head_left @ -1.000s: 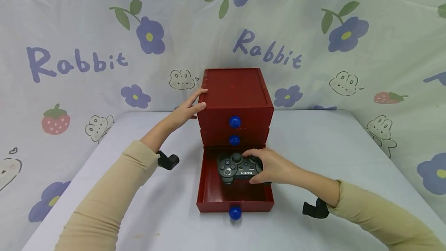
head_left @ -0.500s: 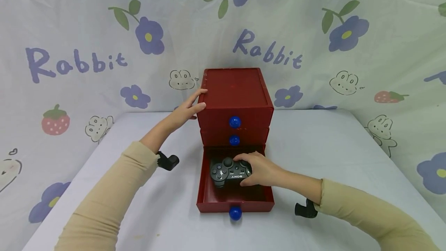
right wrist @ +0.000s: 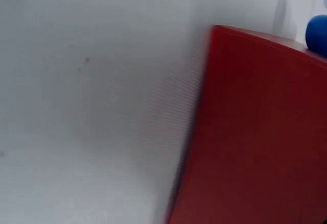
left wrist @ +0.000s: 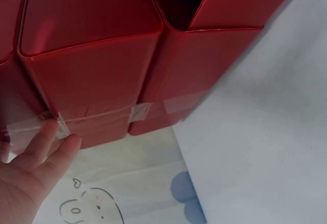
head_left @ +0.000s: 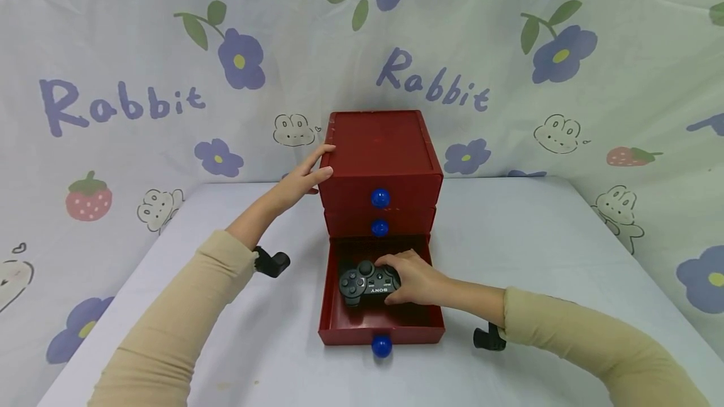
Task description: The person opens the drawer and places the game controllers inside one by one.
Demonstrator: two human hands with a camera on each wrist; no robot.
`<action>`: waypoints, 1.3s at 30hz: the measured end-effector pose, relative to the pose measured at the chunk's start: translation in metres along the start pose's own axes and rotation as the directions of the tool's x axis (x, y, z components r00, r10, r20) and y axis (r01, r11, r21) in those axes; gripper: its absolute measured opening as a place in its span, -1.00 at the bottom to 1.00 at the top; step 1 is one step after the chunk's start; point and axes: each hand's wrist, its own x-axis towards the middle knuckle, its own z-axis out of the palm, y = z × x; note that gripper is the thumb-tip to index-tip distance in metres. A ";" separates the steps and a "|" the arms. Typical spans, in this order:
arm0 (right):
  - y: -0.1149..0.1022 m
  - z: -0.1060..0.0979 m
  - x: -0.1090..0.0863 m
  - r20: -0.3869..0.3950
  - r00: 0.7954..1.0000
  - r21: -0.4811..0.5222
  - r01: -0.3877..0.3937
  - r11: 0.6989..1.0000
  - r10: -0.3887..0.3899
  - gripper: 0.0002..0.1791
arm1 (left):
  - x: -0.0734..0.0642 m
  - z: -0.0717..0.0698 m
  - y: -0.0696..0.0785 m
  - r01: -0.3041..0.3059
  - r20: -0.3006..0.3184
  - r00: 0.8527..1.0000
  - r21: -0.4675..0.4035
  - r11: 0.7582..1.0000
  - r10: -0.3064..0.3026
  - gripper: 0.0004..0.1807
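A black Sony game controller (head_left: 364, 281) is inside the pulled-out bottom drawer (head_left: 347, 335) of a red three-drawer cabinet (head_left: 380, 143). My right hand (head_left: 417, 279) grips the controller's right end, thumb on the near side and fingers on the far side, hiding that end. My left hand (head_left: 295, 186) rests against the cabinet's upper left side with its fingers extended. In the left wrist view, fingertips of the left hand (left wrist: 38, 170) touch the side wall near strips of clear tape (left wrist: 139, 112). The right wrist view shows the drawer's red outer wall (right wrist: 255, 132), not the hand.
Blue round knobs mark the top drawer (head_left: 381, 198), the middle drawer (head_left: 379, 228) and the bottom drawer's front (head_left: 381, 347). Both upper drawers are closed. The cabinet stands on a white table (head_left: 509, 237), before a patterned cloth (head_left: 481, 17) with flowers and rabbits.
My right hand has carried the controller leftward and slightly toward me within the drawer, most of it in the first half second. The left hand has stayed against the cabinet.
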 end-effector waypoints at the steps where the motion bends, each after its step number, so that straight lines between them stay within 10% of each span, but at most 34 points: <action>1: 0.000 0.001 0.001 0.004 1.000 -0.012 -0.001 1.000 0.001 -0.37 | 0.000 0.000 0.000 0.000 0.000 1.000 0.000 1.000 0.000 -0.46; 24: 0.001 0.009 0.004 0.035 0.999 -0.098 -0.011 0.995 0.014 -0.34 | 0.000 0.001 -0.002 0.007 -0.005 1.000 -0.008 1.000 -0.007 -0.47; 39: -0.017 -0.025 -0.008 0.000 0.999 0.059 0.038 0.998 -0.038 -0.37 | 0.001 0.000 -0.002 -0.004 -0.006 1.000 -0.017 1.000 0.004 -0.48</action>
